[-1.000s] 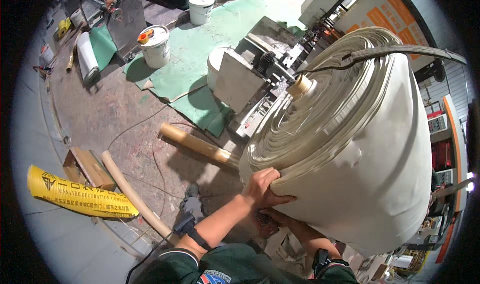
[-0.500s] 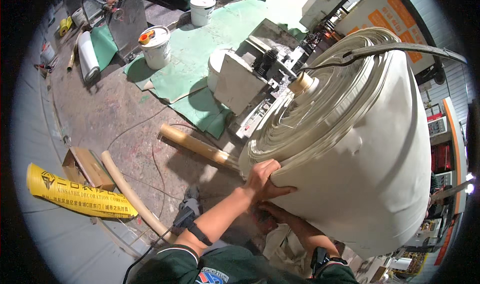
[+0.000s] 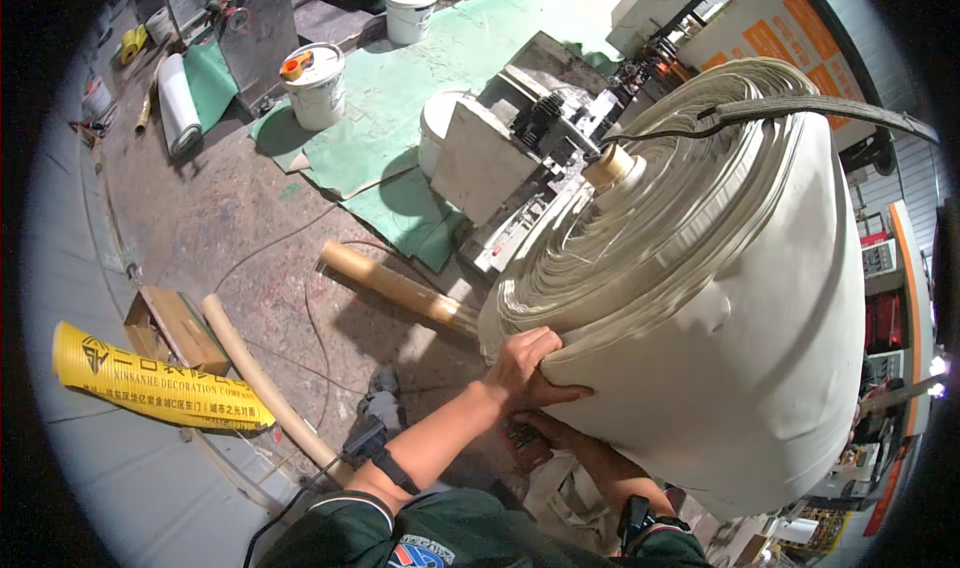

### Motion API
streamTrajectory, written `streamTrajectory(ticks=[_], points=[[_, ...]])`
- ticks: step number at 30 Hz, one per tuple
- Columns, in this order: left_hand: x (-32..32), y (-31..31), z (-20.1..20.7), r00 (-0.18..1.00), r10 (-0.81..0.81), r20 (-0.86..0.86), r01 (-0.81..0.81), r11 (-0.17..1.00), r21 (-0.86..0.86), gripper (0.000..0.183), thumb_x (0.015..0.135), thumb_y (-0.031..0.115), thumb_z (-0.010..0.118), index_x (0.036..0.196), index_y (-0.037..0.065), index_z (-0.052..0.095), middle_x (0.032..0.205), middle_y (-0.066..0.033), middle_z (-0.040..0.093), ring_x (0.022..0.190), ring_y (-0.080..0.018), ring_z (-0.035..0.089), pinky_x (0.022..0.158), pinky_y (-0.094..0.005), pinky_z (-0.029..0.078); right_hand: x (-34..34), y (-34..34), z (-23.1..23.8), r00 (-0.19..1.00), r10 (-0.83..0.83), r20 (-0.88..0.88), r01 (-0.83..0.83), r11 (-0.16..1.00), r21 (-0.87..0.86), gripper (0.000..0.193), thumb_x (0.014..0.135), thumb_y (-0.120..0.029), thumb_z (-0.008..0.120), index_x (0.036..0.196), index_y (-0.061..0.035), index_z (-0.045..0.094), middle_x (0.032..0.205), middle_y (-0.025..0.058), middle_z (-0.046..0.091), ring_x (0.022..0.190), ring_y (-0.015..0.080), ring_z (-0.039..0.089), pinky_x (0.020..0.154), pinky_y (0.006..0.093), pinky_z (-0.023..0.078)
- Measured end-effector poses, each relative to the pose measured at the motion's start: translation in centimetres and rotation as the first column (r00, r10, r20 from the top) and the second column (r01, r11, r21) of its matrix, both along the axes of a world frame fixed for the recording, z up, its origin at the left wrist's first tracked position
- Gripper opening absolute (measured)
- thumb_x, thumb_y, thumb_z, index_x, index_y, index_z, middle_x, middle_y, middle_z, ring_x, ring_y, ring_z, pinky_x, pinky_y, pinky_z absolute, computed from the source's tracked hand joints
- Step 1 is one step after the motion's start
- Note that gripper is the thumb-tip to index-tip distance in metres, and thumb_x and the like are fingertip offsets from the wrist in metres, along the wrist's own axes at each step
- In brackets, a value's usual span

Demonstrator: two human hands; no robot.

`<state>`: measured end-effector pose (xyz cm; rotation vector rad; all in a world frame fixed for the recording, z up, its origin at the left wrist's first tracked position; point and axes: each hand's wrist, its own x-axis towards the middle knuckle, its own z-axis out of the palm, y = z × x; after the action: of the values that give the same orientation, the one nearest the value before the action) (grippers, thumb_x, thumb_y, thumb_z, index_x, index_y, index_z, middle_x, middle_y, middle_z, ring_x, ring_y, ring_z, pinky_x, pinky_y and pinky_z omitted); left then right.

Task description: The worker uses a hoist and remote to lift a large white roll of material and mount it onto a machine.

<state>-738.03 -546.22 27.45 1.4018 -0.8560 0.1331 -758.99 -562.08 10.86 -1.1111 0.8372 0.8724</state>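
A person's left hand point(image 3: 525, 363) gripped the near left edge of a large white roll point(image 3: 715, 308), fingers curled over the layered end and thumb laid along the outer face. The right hand point(image 3: 550, 430) sat in shadow just below that edge of the roll; whether it was open or closed could not be told. The roll loomed in front of the person and to the right, a tan core point(image 3: 606, 170) jutting from its layered end and a gray strap point(image 3: 800, 106) running across its far side.

Beside the roll's core stood a metal machine point(image 3: 560, 118). Farther left of the roll, 2 lidded white buckets point(image 3: 318, 93) rested on green sheeting point(image 3: 400, 88), 1 of them topped with an orange item point(image 3: 296, 65). Of 2 tan tubes point(image 3: 395, 280) on the floor left of the roll, 1 had its end near the roll's edge; the other lay farther off, next to a cardboard box point(image 3: 175, 328) and a curved yellow printed sheet point(image 3: 160, 383). Beige cloth point(image 3: 570, 493) lay below the roll.
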Motion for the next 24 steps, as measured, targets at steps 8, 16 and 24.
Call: streamTrajectory(ticks=[8, 16, 24], points=[[0.5, 0.3, -4.4, 1.000, 0.012, 0.011, -0.013, 0.991, 0.135, 0.057, 0.063, 0.045, 0.090, 0.079, 0.003, 0.055, 0.073, -0.0116, 0.053, 0.065, -0.0324, 0.057, 0.058, -0.0399, 0.047, 0.0, -0.2, -0.7, 1.000, 0.005, -0.008, -0.005, 1.000, -0.001, 0.032, 0.098, -0.026, 0.056, 0.119, -0.0021, 0.059, 0.105, 0.0108, 0.068, 0.089, 0.0195, 0.068, 0.077, 0.0343, 0.058], [0.3, 0.0, -5.4, 1.000, 0.023, 0.008, -0.023, 0.998, 0.063, 0.060, 0.066, 0.049, 0.088, 0.081, 0.002, 0.054, 0.073, -0.0110, 0.051, 0.064, -0.0304, 0.055, 0.058, -0.0394, 0.046, -0.6, 0.0, -1.6, 1.000, -0.004, -0.016, 0.004, 1.000, 0.013, 0.031, 0.098, -0.026, 0.056, 0.118, -0.0021, 0.060, 0.104, 0.0111, 0.068, 0.089, 0.0198, 0.068, 0.077, 0.0343, 0.058], [0.1, -0.5, -5.3, 0.999, 0.025, 0.034, -0.027, 0.998, 0.060, 0.062, 0.066, 0.053, 0.087, 0.083, 0.002, 0.055, 0.074, -0.0105, 0.052, 0.064, -0.0306, 0.056, 0.059, -0.0395, 0.046, -0.7, 0.0, -2.0, 0.999, -0.028, 0.018, 0.028, 0.999, 0.016, 0.030, 0.098, -0.025, 0.056, 0.117, -0.0022, 0.060, 0.104, 0.0113, 0.068, 0.089, 0.0201, 0.068, 0.077, 0.0343, 0.058]])
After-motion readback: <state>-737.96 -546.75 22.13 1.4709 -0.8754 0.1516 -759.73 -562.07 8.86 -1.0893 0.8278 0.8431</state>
